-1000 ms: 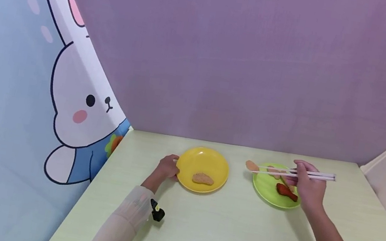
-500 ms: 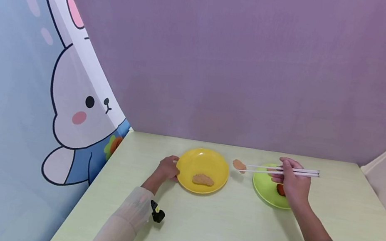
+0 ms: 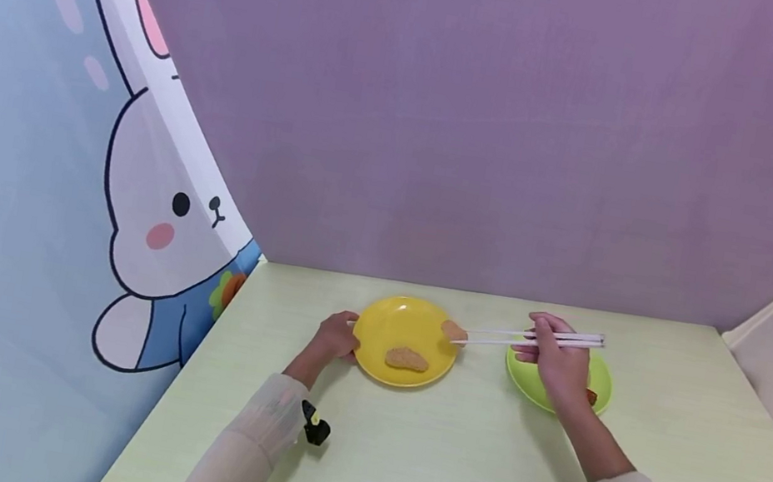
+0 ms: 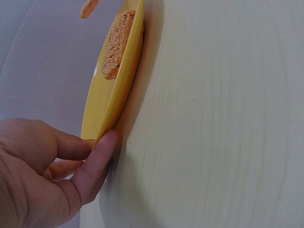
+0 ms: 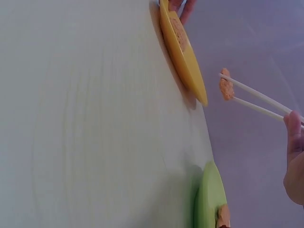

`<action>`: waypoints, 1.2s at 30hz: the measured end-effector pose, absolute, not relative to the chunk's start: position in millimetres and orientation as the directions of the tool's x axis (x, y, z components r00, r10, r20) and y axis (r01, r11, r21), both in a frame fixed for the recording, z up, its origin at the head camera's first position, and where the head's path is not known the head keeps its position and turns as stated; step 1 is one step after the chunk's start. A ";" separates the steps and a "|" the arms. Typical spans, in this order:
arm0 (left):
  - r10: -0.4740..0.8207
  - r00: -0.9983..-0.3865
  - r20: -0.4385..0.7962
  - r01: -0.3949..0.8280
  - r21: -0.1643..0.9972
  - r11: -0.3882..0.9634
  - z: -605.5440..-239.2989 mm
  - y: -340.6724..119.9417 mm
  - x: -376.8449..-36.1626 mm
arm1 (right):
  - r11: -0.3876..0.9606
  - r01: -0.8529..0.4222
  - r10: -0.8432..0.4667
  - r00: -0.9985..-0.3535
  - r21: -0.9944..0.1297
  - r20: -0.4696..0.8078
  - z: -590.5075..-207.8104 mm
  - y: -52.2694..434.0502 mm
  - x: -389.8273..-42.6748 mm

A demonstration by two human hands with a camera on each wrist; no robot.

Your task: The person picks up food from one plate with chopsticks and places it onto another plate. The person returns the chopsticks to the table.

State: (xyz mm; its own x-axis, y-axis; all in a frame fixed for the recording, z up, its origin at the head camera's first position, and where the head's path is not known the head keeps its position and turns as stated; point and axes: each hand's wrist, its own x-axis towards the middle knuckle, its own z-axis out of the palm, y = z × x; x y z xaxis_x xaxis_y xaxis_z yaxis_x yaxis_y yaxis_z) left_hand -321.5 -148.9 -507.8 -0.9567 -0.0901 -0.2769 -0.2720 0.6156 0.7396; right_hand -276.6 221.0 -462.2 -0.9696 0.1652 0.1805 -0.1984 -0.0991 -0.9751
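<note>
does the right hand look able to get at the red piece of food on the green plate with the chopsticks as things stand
Probably not at once: the right hand holds the white chopsticks, already pinching a small orange-brown food piece over the round yellow plate. The red piece on the round green plate lies uncovered.

Two bare hands: left hand (image 3: 335, 337), right hand (image 3: 559, 368). Long pale cream sleeves (image 3: 259, 423) of thin, slightly sheer fabric, ending short of the wrists. Small black camera unit (image 3: 314, 425) strapped under each wrist, with a yellow-green mark on the casing. No rings or watch visible.
</note>
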 end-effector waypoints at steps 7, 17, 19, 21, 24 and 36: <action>-0.092 -0.958 -0.270 -0.266 0.733 0.626 -511.3 -148.0 -324.1 | -0.017 -0.182 0.138 -0.974 -0.983 0.178 -466.6 206.0 -277.9; -0.094 -0.958 -0.271 -0.266 0.718 0.643 -510.4 -146.7 -323.6 | 0.023 -0.184 0.084 -0.979 -0.983 0.185 -473.1 193.2 -275.6; -0.097 -0.956 -0.276 -0.272 0.720 0.639 -510.1 -146.3 -323.3 | 0.014 -0.186 0.087 -0.979 -0.983 0.186 -474.7 192.4 -276.0; -0.098 -0.956 -0.278 -0.275 0.723 0.633 -509.4 -145.7 -322.8 | 0.008 -0.184 0.091 -0.979 -0.983 0.184 -476.7 192.0 -276.6; -0.103 -0.952 -0.287 -0.285 0.720 0.633 -508.1 -145.3 -322.4 | 0.001 -0.185 0.101 -0.978 -0.983 0.184 -478.7 190.9 -277.1; -0.111 -0.940 -0.322 -0.318 0.713 0.625 -506.9 -143.3 -323.4 | 0.073 -0.135 0.089 -0.986 -0.988 0.142 -480.9 188.1 -273.6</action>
